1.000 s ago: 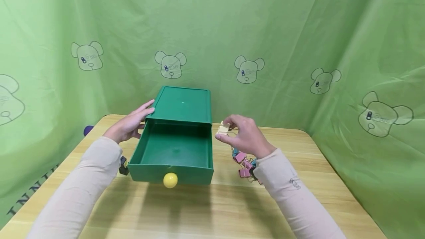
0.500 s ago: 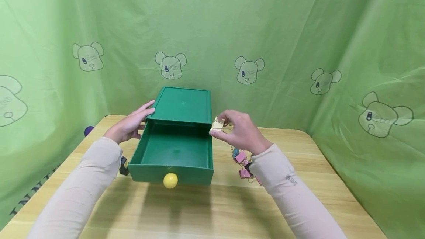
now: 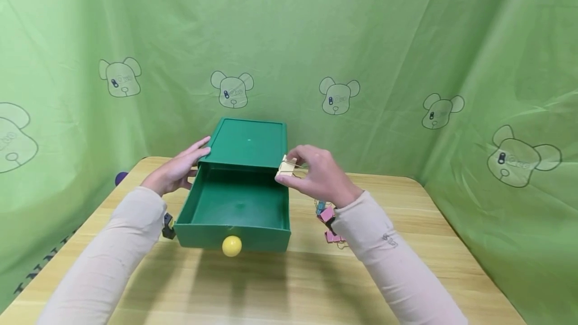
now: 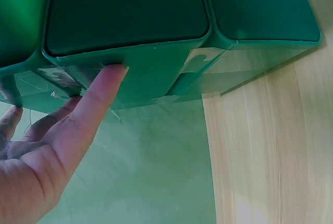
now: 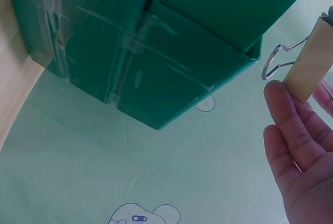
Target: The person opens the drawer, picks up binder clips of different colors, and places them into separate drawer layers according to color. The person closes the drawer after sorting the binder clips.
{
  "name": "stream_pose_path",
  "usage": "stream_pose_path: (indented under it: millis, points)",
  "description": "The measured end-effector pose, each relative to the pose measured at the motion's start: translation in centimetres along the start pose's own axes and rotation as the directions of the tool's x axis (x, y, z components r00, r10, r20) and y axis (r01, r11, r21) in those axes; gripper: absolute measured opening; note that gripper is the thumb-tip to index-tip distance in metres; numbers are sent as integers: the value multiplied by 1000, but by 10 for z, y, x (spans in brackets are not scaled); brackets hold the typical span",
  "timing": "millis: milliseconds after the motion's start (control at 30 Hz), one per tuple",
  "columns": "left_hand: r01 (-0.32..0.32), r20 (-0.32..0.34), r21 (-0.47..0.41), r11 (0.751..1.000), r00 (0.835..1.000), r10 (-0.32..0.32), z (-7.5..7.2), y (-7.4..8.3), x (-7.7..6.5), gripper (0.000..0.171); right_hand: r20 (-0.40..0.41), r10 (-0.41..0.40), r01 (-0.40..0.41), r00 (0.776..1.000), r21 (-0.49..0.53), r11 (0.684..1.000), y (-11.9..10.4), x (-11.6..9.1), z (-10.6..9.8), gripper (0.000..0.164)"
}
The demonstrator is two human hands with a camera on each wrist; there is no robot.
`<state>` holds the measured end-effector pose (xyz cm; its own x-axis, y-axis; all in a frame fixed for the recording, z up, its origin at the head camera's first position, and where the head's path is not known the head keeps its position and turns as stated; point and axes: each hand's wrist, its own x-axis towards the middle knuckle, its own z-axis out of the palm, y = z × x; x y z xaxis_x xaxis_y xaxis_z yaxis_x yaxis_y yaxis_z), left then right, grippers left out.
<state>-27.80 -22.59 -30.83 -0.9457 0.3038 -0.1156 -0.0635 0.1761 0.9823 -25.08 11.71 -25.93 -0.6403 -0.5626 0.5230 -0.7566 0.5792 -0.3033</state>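
Observation:
A green drawer box [image 3: 248, 142] stands on the table with its drawer [image 3: 198, 237] pulled out, showing a bare floor and a yellow ball knob [image 3: 232, 246]. My left hand [image 3: 176, 167] rests against the box's left side, its fingers fairly straight; in the left wrist view, a fingertip [image 4: 115, 73] presses the green wall. Between thumb and fingers my right hand [image 3: 318, 174] pinches a pale yellow binder clip [image 3: 285, 167], held up at the drawer's right rear edge. The right wrist view shows the clip's wire handles beside the green box.
Several pink and blue binder clips [image 3: 326, 214] lie on the wooden table [image 3: 397, 245] right of the drawer, partly hidden by the right sleeve. A purple round thing [image 3: 120, 178] is at the left edge. Green curtains [image 3: 289, 39] with bear faces surround the table.
My right hand has moved left and slightly up with the yellow binder clip, from beside the box to the drawer's right edge. The left hand and drawer have stayed put.

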Motion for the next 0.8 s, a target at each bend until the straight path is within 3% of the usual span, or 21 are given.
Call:
stream_pose_path:
  millis: [800]
  points:
    - [-8, 10, 12, 1000, 1000, 8, 2, 0, -1, 68, 16, -51, 51, 999, -3, 999, -14, 8, 11, 42]
